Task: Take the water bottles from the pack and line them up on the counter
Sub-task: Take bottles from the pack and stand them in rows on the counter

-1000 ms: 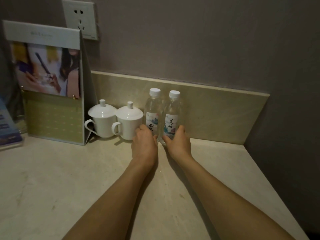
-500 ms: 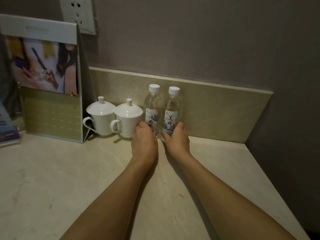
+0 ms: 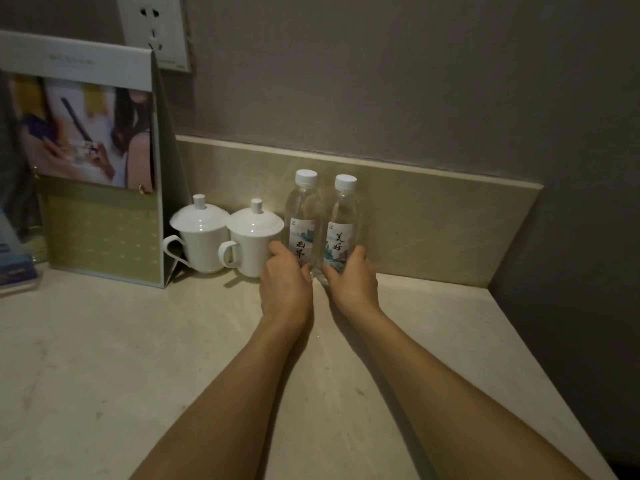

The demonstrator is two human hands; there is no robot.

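Two clear water bottles with white caps and painted labels stand upright side by side on the beige counter (image 3: 138,358), against the backsplash. My left hand (image 3: 285,289) wraps the base of the left bottle (image 3: 302,216). My right hand (image 3: 353,285) wraps the base of the right bottle (image 3: 343,223). The bottles touch or nearly touch each other. Both bottoms are hidden behind my fingers. No pack is in view.
Two white lidded cups (image 3: 201,233) (image 3: 254,237) stand just left of the bottles. A tall folded display card (image 3: 93,161) stands further left, with blue leaflets (image 3: 14,268) at the edge. A wall socket (image 3: 156,29) is above. A dark side wall (image 3: 588,271) closes the counter on the right.
Both hands stay at the bottle bases; the bottles have not visibly shifted. The view has tilted slightly, so the scene sits lower in frame.
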